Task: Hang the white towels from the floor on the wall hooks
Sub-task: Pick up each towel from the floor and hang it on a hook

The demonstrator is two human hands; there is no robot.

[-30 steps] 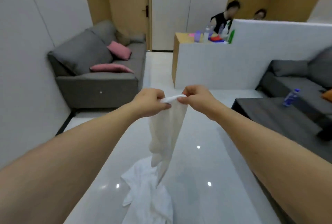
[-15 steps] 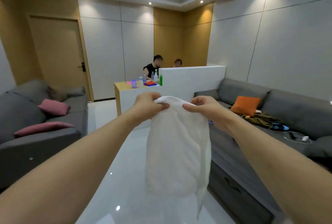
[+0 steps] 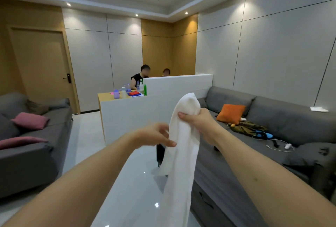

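A white towel (image 3: 181, 154) hangs in front of me at chest height, bunched at its top and trailing down out of the frame. My right hand (image 3: 198, 123) is closed around the towel just below its top fold. My left hand (image 3: 156, 135) is lower and to the left, fingers spread, its fingertips touching the towel's left edge without gripping it. No wall hooks show in this view, and no other towels are visible.
A grey sofa (image 3: 31, 146) with pink cushions stands left, another grey sofa (image 3: 283, 117) with an orange cushion (image 3: 231, 114) right. A dark low table (image 3: 218, 190) is under my right arm. Ahead are a white partition counter (image 3: 163, 99), two seated people and a wooden door (image 3: 41, 66).
My view rose from the floor to the room. Both hands held the towel's top edge; now my left hand has let go and dropped, and my right hand holds the bunched towel alone.
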